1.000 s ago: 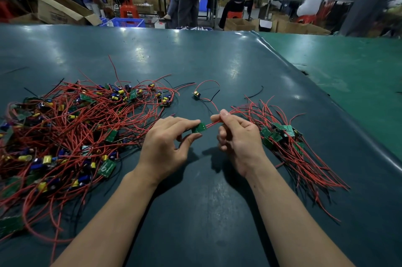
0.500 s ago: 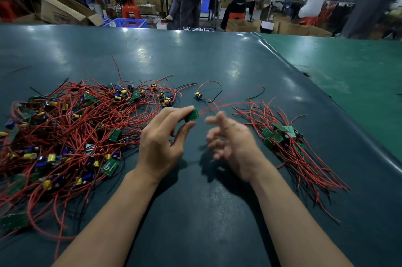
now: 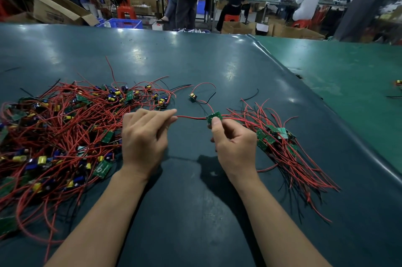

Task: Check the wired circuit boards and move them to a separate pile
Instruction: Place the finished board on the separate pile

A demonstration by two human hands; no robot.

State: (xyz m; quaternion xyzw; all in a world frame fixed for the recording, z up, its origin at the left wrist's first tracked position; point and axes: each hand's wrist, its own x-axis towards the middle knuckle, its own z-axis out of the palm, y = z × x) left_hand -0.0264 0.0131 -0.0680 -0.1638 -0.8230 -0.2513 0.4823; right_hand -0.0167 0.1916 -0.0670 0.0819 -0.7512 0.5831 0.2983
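A small green circuit board (image 3: 214, 117) is pinched between thumb and fingers of my right hand (image 3: 235, 147), just above the dark mat. Its red wire (image 3: 191, 117) stretches left to my left hand (image 3: 144, 136), which pinches the wire's end at the fingertips. A large tangled pile of wired boards (image 3: 61, 134) with red wires and yellow and blue parts lies to the left. A smaller, tidier pile of boards (image 3: 280, 149) lies to the right, wires trailing toward me.
One loose board with a yellow part (image 3: 193, 97) and a black wire (image 3: 252, 96) lie beyond my hands. The dark mat (image 3: 195, 212) ends at a raised edge on the right, beside a green table (image 3: 348, 84). People work at benches behind.
The board passed from my left hand to my right hand. My left hand slid along the red wire to its end, and the wire is now pulled straight between both hands.
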